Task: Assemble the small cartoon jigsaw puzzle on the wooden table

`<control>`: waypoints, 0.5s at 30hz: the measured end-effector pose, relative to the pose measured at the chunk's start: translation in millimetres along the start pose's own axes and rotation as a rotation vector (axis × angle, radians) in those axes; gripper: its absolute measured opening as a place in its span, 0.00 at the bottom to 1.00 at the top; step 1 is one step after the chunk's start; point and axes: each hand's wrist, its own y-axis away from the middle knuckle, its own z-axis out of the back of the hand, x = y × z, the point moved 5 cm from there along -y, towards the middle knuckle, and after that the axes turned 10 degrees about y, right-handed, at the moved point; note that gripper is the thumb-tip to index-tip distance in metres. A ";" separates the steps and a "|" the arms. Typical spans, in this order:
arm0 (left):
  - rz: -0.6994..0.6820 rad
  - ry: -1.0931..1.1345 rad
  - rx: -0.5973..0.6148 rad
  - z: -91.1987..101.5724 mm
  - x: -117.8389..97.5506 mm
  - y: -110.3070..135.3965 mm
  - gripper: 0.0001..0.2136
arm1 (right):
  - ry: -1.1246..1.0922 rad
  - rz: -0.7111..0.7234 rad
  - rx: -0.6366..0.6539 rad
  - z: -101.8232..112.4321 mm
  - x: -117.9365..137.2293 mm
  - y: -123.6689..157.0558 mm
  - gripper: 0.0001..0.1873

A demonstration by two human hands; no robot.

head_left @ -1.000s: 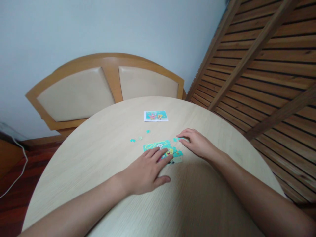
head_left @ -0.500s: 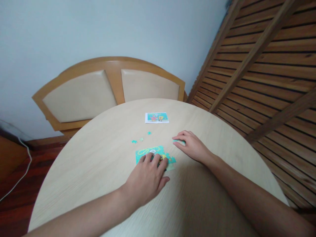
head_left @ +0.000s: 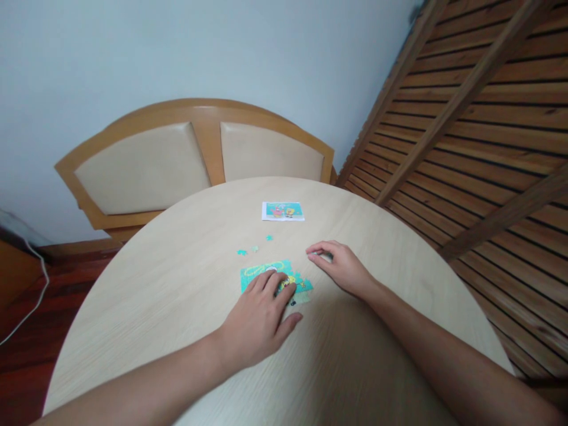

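Note:
A partly joined jigsaw puzzle (head_left: pixel 265 267) in teal and yellow lies flat on the round table (head_left: pixel 177 254), its right edge uneven. My left hand (head_left: pixel 261 310) rests over its lower left part, fingers spread, and covers much of the picture. Just right of the puzzle, my right hand (head_left: pixel 339 266) has thumb and fingertips pinched on a puzzle piece, which is mostly hidden now. Beyond the puzzle lie three loose pieces: a teal piece (head_left: pixel 242 252), a pale green piece (head_left: pixel 254 249) and another teal piece (head_left: pixel 269 238).
Farther back on the table is a printed picture card (head_left: pixel 284 211) with two cartoon figures on teal. A padded wooden chair back (head_left: pixel 208 142) stands behind the table's far edge. Wooden slats (head_left: pixel 483 130) rise at the right, and a white cable (head_left: pixel 44 278) hangs at the left.
My right hand has shifted slightly left, and the teal piece in its fingers shows much less. The puzzle has slid a little left under my left hand.

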 end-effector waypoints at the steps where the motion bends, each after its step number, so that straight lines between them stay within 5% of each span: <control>1: -0.005 0.000 0.006 -0.4 0.4 0.8 0.19 | -0.071 -0.014 0.018 -2.6 2.8 0.8 0.08; 6: -0.019 0.003 0.041 -1.4 2.2 3.6 0.22 | -0.285 -0.055 0.144 -15.7 13.5 4.3 0.10; 15: -0.076 0.087 0.054 1.5 2.3 5.8 0.21 | -0.049 0.055 0.109 -5.7 26.4 5.8 0.06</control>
